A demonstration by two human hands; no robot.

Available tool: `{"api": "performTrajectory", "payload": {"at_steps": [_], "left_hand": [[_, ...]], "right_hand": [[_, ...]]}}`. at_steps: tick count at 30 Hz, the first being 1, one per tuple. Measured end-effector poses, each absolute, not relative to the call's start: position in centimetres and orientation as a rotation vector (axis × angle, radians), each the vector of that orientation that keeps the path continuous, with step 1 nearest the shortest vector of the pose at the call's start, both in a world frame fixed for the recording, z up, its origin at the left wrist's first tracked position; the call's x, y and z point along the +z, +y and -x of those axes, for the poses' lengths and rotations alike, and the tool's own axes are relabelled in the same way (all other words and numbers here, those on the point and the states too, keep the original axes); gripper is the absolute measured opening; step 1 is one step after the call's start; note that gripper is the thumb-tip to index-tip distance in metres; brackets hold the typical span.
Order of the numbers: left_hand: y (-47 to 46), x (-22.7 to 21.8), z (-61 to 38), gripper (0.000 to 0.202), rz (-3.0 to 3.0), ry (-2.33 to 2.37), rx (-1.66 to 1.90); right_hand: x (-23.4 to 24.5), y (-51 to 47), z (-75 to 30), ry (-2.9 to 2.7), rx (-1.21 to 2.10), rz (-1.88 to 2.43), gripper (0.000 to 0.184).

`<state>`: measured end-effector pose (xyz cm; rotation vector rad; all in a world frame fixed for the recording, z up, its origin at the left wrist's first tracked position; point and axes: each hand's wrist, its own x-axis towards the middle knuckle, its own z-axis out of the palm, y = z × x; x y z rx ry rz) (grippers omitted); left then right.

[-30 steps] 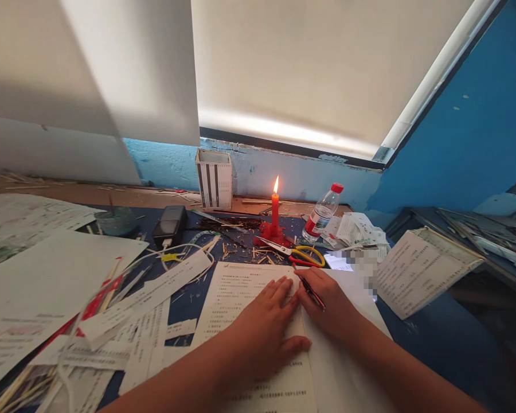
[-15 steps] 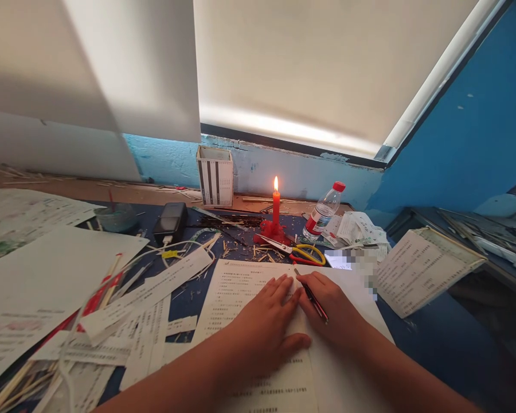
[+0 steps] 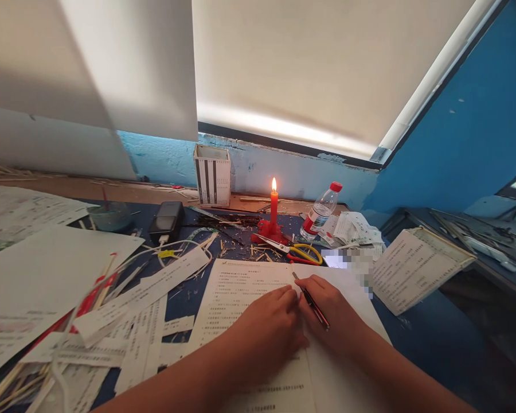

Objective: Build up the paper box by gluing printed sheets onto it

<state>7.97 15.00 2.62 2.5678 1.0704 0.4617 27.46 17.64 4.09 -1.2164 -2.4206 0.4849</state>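
Dim overall; daylight glows along the lower part of the blind [image 3: 301, 63], and the candle [image 3: 274, 207] burns brightly. Print on the paper [image 3: 241, 298] blurs, outer areas stretch, and the lower right sinks into shadow.

The candle [image 3: 274, 205] was smooth wax, lumpy at its base. In front of it, the scissors [image 3: 282, 246] had shiny metal blades and glossy plastic handles, and the booklet [image 3: 236, 298] was matt paper. Right of it, the bottle [image 3: 320, 217] was clear, glossy plastic; behind it, the wall [image 3: 260, 166] looked rough.
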Motion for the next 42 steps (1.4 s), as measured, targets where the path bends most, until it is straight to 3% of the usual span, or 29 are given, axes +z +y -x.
{"api": "performTrajectory", "payload": {"at_steps": [6,14,23,42], "left_hand": [[14.5,2.8,-7.7,0.044,-2.749,1.102,0.501],[14.2,3.5,-7.2,0.039,-2.556,1.145,0.409],[15.1,3.3,-5.3,0.090,-2.320,1.175,0.311],[14.7,3.2,-5.7,0.097,-2.278,1.205,0.291]], "right_hand": [[4.4,16.5,-27.2,-2.429,0.503,1.241,0.017],[4.7,14.8,-26.8,-2.440,0.505,1.267,0.014],[5.4,13.3,-26.9,-2.460,0.502,1.273,0.017],[5.4,9.2,-27.3,-2.551,0.476,1.332,0.019]]}}
